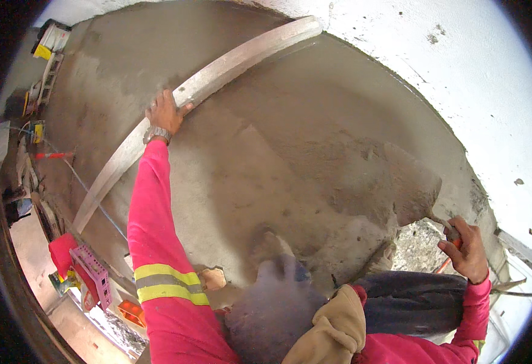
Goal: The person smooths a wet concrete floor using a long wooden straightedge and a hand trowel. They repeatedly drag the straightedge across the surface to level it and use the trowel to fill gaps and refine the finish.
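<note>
My left hand [166, 113] grips the near edge of a long, pale, mortar-smeared straightedge [250, 56]. It lies across the wet grey mortar [260, 145], from the white wall at the top to the lower left. At the right, my right hand [469, 252] is closed round the orange handle of a trowel [416, 187]. The trowel's blade is coated in mortar and rests at or just over the surface, so its outline is hard to make out. Rougher mortar lies just left of the blade.
A white wall [442, 67] borders the mortar at the top and right. On the left are a white bucket [53, 37], a pink plastic crate [93, 276], an orange block-like item [132, 312] and a thin cord [90, 191]. Rough broken ground [420, 246] shows beside my knee.
</note>
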The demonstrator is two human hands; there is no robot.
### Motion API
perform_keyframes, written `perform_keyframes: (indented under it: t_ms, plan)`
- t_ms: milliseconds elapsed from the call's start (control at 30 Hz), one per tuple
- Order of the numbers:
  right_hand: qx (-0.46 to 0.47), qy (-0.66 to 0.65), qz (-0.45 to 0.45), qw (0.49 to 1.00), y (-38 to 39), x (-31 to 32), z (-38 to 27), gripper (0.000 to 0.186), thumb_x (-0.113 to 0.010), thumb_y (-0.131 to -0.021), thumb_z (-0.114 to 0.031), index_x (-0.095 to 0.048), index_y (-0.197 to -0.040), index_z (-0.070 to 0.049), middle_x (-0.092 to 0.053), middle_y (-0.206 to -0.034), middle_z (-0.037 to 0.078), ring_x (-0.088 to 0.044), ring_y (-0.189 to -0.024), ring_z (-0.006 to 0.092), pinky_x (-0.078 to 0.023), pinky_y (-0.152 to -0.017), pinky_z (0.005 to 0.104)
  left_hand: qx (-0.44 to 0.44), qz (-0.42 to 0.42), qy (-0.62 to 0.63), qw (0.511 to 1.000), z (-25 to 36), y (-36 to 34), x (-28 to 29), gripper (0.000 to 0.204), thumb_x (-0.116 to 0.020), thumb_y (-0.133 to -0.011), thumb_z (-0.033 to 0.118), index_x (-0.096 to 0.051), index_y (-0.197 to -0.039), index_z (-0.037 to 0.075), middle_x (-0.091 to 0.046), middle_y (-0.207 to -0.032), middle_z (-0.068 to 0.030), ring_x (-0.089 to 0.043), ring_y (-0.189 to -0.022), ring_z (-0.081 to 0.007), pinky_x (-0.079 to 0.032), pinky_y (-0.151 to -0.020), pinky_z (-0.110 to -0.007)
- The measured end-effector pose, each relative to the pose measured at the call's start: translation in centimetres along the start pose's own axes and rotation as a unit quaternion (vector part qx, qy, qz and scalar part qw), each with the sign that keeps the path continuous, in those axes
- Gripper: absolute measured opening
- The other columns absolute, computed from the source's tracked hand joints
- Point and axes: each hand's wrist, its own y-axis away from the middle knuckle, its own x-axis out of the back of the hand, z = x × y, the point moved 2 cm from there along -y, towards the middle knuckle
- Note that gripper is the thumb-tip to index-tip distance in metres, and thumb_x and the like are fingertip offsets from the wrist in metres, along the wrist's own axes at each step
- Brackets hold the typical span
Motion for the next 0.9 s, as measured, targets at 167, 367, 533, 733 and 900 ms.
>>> perform_keyframes:
  t_ms: [167,367,533,733,900]
  plan:
    - [0.014,0.019,0.038,0.999,1.0,-0.1,0.8,0.027,-0.067,-0.066,-0.010,-0.049,-0.083,-0.001,-0.044,-0.061,0.011,-0.042,-0.051,0.0246,-0.033,-0.051,0.0342,-0.036,0.015,0.012,0.999,1.6,1.8,0.8,0.062,-0.061,-0.075,0.053,-0.045,-0.116,0.008,-0.050,-0.115,-0.0142,-0.050,-0.106,-0.0354,-0.036,-0.088,-0.052]
    - [-0.018,-0.013,0.044,0.999,0.6,0.0,-0.3,0.026,-0.067,-0.065,-0.009,-0.049,-0.081,-0.001,-0.042,-0.056,0.012,-0.041,-0.048,0.0276,-0.034,-0.049,0.0353,-0.040,0.001,-0.010,0.999,-4.0,0.7,-0.3,0.069,-0.058,-0.077,0.054,-0.043,-0.121,0.003,-0.049,-0.121,-0.0196,-0.050,-0.108,-0.0386,-0.039,-0.088,-0.049]
    - [-0.003,0.006,0.035,0.999,-1.1,-0.1,-0.6,0.026,-0.067,-0.065,-0.010,-0.049,-0.081,-0.001,-0.042,-0.056,0.012,-0.042,-0.048,0.0282,-0.034,-0.048,0.0352,0.021,-0.059,-0.018,0.998,-11.3,-4.0,-2.0,0.082,-0.057,-0.075,0.058,-0.037,-0.128,-0.002,-0.046,-0.124,-0.0251,-0.051,-0.106,-0.0417,-0.041,-0.090,-0.048]
    - [0.003,0.013,0.009,1.000,-3.8,-0.5,-1.3,0.025,-0.067,-0.066,-0.011,-0.051,-0.083,-0.001,-0.044,-0.058,0.013,-0.043,-0.048,0.0283,-0.034,-0.049,0.0356,-0.013,0.005,-0.011,1.000,-14.8,-8.5,-4.3,0.082,-0.058,-0.074,0.058,-0.037,-0.127,-0.001,-0.048,-0.121,-0.0263,-0.051,-0.106,-0.0425,-0.042,-0.089,-0.048]
    - [-0.003,0.064,0.001,0.998,-4.9,-0.7,-2.1,0.027,-0.067,-0.068,-0.015,-0.052,-0.085,-0.001,-0.045,-0.059,0.012,-0.044,-0.049,0.0291,-0.034,-0.049,0.0371,0.035,-0.033,0.029,0.998,-12.9,-9.6,-4.4,0.077,-0.058,-0.075,0.059,-0.039,-0.124,0.002,-0.048,-0.120,-0.0255,-0.051,-0.106,-0.0425,-0.041,-0.089,-0.049]
